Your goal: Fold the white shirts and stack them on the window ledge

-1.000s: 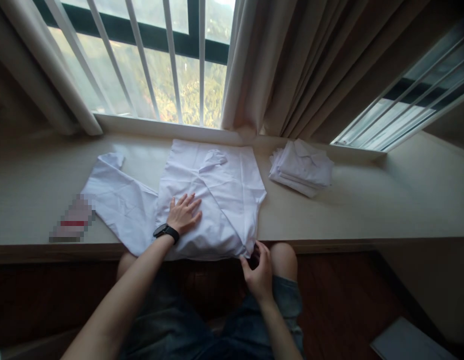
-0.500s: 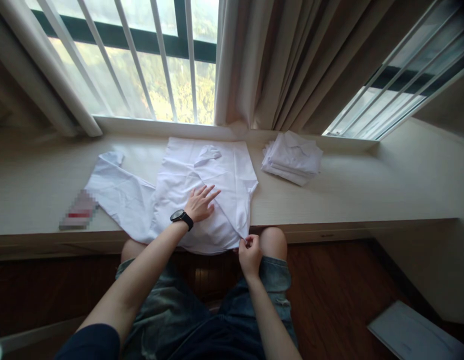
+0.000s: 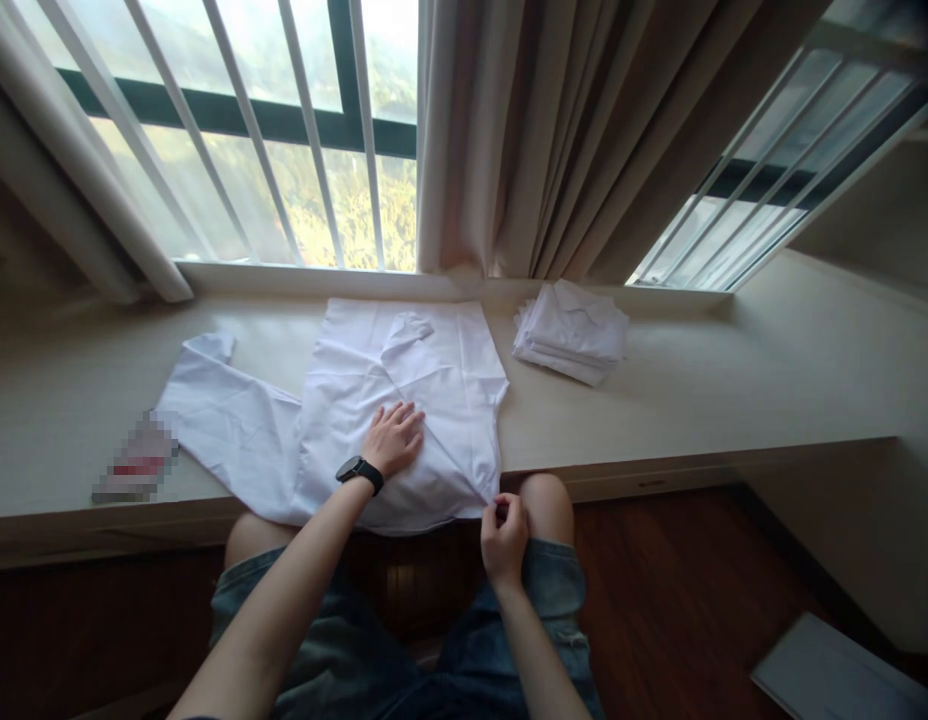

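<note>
A white long-sleeved shirt [image 3: 464, 370] lies spread on the window ledge, its near edge hanging slightly over the front. One sleeve stretches out to the left; the other is folded across the body, with its cuff near the far edge. My left hand [image 3: 393, 438], with a black watch on the wrist, rests flat on the middle of the shirt, fingers extended. At the shirt's near right corner, my right hand [image 3: 504, 530] pinches the fabric between thumb and fingers.
A stack of folded white shirts [image 3: 573, 332] sits on the ledge [image 3: 704, 390] to the right. A blurred-out flat object [image 3: 138, 460] lies at the left by the sleeve. Curtains [image 3: 501, 140] and barred windows stand behind. A pale flat panel [image 3: 839, 670] is on the floor.
The view has tilted, so everything sits a little lower and further left. My left hand's fingers have drawn closer together on the shirt. My right hand keeps its pinch at the corner.
</note>
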{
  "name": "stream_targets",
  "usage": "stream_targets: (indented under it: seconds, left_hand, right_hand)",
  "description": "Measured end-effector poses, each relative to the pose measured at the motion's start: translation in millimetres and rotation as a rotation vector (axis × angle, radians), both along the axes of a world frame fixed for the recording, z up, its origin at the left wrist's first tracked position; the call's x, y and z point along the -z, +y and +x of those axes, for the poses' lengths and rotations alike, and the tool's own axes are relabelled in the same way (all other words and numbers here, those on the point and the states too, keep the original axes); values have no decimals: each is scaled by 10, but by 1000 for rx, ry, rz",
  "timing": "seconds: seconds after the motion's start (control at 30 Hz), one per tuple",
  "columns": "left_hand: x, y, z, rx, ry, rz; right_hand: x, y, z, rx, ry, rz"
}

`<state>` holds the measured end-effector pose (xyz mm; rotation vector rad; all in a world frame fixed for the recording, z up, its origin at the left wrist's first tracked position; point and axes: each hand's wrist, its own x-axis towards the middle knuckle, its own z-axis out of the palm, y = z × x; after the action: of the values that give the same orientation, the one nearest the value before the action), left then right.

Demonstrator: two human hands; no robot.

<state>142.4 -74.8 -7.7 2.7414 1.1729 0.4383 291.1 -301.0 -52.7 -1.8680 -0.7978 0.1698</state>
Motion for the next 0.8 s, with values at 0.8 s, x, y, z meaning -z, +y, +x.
stream_targets:
  seconds: [0.8]
  left_hand:
    - [-275, 556, 260, -151, -161, 71]
  right_hand:
    - [-334, 1829, 992, -439, -628, -536]
